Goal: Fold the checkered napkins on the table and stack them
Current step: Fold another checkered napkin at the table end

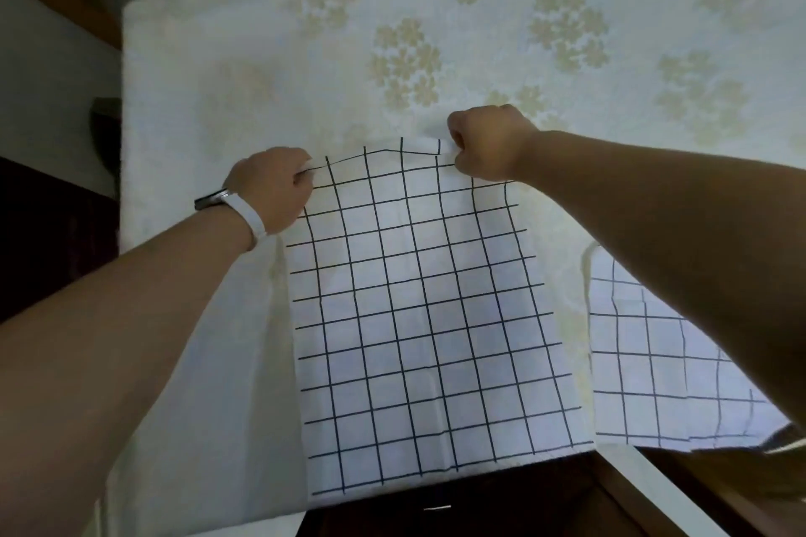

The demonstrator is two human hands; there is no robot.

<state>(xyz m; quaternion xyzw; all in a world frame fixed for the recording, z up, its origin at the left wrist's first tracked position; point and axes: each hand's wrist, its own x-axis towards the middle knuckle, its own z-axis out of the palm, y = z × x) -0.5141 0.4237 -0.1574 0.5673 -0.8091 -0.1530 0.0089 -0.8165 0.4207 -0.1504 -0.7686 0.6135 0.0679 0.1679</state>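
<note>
Both hands pinch the napkin [418, 310] on the counter [227, 92]. The left hand [272, 187] and the right hand [488, 144] each grip a far corner

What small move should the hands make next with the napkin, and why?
Probably draw the far edge back to the near edge: the left hand and right hand each pinch a far corner of the napkin, which lies spread open on the table.

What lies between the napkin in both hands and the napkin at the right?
Head view: only a bare strip of tablecloth separates the held napkin from the right napkin.
</note>
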